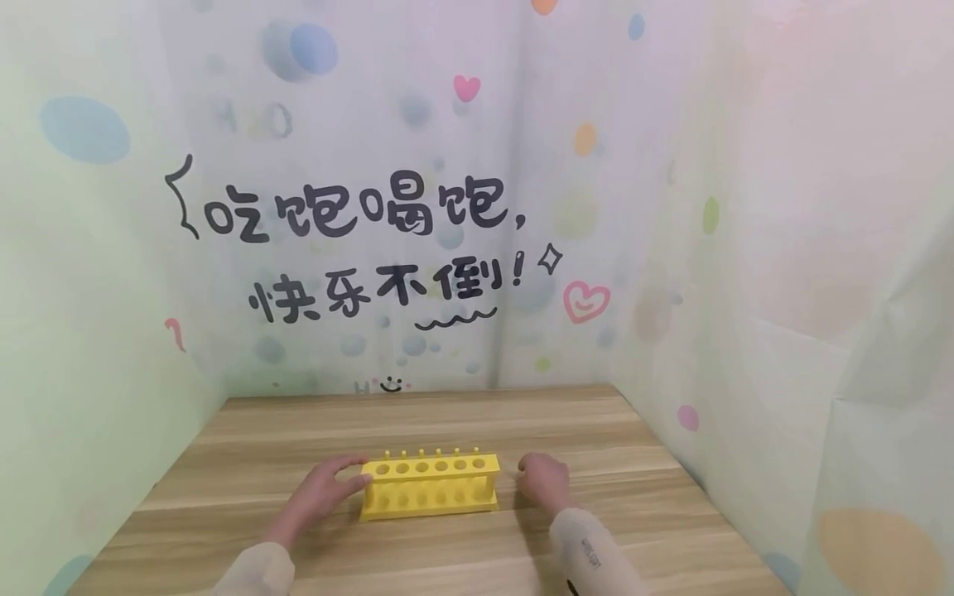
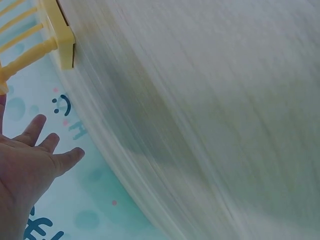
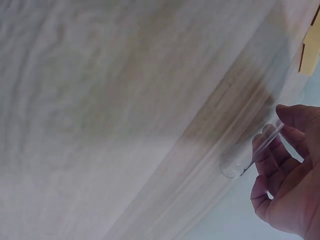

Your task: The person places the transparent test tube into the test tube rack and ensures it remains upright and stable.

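A yellow test tube rack (image 1: 430, 488) stands upright on the wooden table, with a row of round holes along its top and short pegs behind them. My left hand (image 1: 328, 488) holds the rack's left end, thumb in front and index finger behind the top plate. In the left wrist view the other fingers of this left hand (image 2: 37, 157) are spread and the rack (image 2: 60, 37) is partly cut off. To the right of the rack is my right hand (image 1: 546, 480), apart from it. In the right wrist view its fingers pinch a clear test tube (image 3: 237, 165) with a rounded end.
The wooden table (image 1: 596, 538) reaches back to a white curtain wall (image 1: 387, 124) printed with dark characters, coloured spots and hearts. Similar spotted sheets close in the left side and the right side (image 1: 782, 372).
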`<state>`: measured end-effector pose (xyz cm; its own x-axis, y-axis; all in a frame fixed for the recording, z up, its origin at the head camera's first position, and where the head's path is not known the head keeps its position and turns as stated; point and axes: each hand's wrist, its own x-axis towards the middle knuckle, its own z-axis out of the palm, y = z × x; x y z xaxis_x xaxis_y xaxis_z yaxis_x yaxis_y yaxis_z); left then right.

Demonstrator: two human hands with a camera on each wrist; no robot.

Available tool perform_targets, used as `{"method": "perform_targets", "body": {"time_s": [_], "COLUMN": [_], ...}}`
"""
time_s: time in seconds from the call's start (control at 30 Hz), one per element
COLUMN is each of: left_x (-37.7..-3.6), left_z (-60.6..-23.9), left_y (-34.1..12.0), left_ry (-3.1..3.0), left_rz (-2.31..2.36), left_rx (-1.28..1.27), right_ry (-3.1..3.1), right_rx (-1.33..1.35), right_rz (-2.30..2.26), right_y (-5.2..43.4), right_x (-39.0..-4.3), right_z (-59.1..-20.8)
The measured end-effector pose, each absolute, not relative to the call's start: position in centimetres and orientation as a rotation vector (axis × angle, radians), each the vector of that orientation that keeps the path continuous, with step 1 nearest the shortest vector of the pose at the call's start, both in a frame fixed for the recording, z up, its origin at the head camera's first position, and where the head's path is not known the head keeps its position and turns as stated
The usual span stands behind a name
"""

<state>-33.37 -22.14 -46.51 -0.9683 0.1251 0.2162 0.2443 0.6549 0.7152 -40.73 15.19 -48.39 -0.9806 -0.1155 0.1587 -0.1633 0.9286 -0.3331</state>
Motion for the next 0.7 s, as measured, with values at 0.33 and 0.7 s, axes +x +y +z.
{"method": "perform_targets", "body": {"time_s": [0.33,0.7], "left_x": [-33.3,-33.2], "left_z": [-46.3,-46.1], "left_y": [-22.0,-22.0], "left_ry": [-2.731,-2.754], "left_rz": [-1.215,-1.236], "left_rx": [-0.306,-0.275], "right_ry": [-2.859,-2.659], "right_rx": [0.254,0.202], "right_rz": [0.719,1.186], "right_y": [16.7,16.8], "right_x": [-41.1,-42.0], "right_z": [-48.0,-48.1]}}
